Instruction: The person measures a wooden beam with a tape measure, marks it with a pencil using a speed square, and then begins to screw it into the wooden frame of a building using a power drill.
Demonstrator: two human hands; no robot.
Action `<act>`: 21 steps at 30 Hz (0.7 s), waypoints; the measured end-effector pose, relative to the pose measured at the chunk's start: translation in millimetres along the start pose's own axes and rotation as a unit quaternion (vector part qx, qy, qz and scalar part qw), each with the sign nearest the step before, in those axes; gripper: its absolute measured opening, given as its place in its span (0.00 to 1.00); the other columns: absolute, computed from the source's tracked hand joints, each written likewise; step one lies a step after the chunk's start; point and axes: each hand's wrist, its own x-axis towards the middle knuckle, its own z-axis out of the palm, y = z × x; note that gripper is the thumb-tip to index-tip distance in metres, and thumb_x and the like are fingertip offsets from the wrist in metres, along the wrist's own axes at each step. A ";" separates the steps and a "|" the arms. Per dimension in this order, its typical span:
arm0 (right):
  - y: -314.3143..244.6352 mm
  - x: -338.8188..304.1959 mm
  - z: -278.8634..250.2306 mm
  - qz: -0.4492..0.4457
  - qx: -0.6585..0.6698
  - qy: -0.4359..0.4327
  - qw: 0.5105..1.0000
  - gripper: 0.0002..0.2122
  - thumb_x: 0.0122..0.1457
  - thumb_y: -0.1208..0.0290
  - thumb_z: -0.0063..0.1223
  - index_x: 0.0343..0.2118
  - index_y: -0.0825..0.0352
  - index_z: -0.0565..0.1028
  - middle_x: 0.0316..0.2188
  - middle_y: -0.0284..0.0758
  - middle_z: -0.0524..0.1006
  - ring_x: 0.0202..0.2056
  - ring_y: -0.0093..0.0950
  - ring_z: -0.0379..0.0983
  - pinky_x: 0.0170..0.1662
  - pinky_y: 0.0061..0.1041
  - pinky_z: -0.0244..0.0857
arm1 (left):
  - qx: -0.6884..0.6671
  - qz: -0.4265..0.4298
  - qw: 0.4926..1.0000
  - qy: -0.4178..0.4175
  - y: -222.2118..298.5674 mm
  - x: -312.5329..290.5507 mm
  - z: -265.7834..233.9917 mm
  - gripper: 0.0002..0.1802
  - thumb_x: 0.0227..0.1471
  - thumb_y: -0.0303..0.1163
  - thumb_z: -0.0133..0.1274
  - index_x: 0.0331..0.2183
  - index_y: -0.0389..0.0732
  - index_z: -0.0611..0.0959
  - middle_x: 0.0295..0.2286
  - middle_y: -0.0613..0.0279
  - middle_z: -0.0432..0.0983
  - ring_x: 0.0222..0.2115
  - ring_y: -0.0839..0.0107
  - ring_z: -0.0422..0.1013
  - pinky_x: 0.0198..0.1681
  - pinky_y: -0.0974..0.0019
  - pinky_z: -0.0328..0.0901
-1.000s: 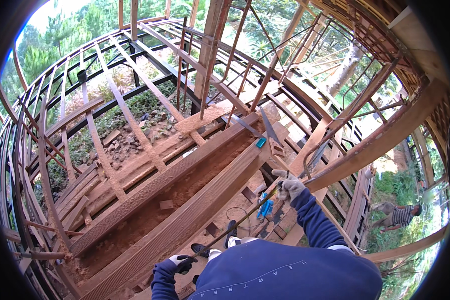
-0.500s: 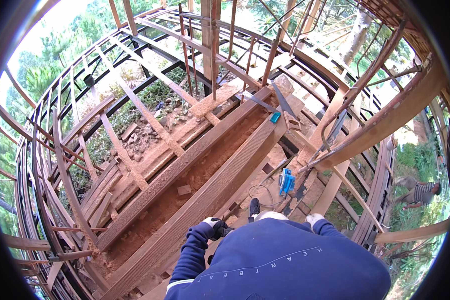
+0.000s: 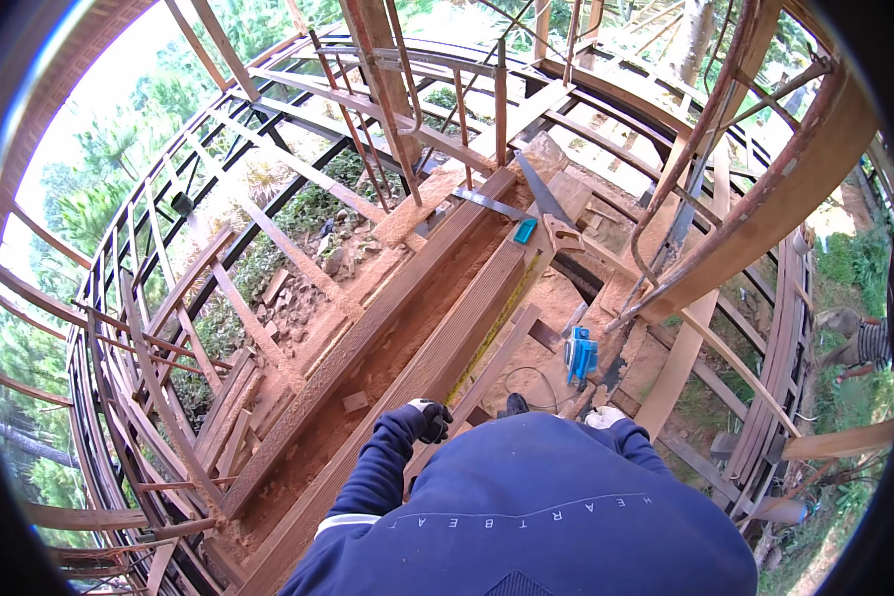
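My left hand (image 3: 433, 421), in a black and white glove, is closed beside a long grooved wooden beam (image 3: 437, 353). A yellow tape measure (image 3: 495, 331) stretches from this hand along the beam's near side up to its far end; its case is hidden. My right hand (image 3: 604, 417), in a pale glove, hangs at my right side, its fingers mostly out of sight. On the beam's far end lies a square with a teal handle (image 3: 524, 230). Beside it a hand saw (image 3: 564, 235) rests with its wooden handle toward me. A blue power tool (image 3: 581, 356) sits ahead of my right hand.
A second beam (image 3: 368, 348) covered in sawdust runs parallel on the left. Open slats and curved metal bars (image 3: 119, 328) surround the platform, with gaps to the ground below. A large curved timber (image 3: 765, 219) crosses on the right. Another person (image 3: 869, 343) is outside at far right.
The yellow tape now shows stretched along the beam's side, where it was not visible before. My view has shifted. My left hand stays near the beam, and my right hand has come lower.
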 end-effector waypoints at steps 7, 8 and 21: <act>8.1 16.3 -63.0 -0.057 -0.248 -0.070 0.965 0.21 0.57 0.53 0.42 0.38 0.66 0.79 0.40 0.47 0.78 0.46 0.44 0.73 0.51 0.37 0.64 | -0.068 0.006 0.994 0.080 23.5 -21.6 -9.1 0.13 0.57 0.33 0.45 0.36 0.39 0.82 0.25 0.57 0.79 0.25 0.62 0.77 0.29 0.60 0.73; 4.4 16.7 -72.4 -0.091 -0.287 -0.091 0.949 0.22 0.58 0.52 0.42 0.39 0.67 0.79 0.41 0.48 0.78 0.47 0.44 0.72 0.52 0.37 0.63 | -0.067 0.004 0.994 0.088 21.4 -25.1 -9.3 0.13 0.57 0.33 0.44 0.36 0.38 0.82 0.25 0.56 0.79 0.25 0.62 0.77 0.29 0.59 0.73; -92.9 56.9 -127.9 0.023 -0.140 -0.071 0.987 0.19 0.53 0.55 0.48 0.33 0.68 0.79 0.33 0.50 0.79 0.40 0.44 0.75 0.46 0.40 0.67 | 0.055 -0.084 0.966 0.240 3.9 -67.7 5.2 0.13 0.55 0.43 0.50 0.32 0.48 0.85 0.21 0.66 0.77 0.18 0.72 0.69 0.23 0.65 0.63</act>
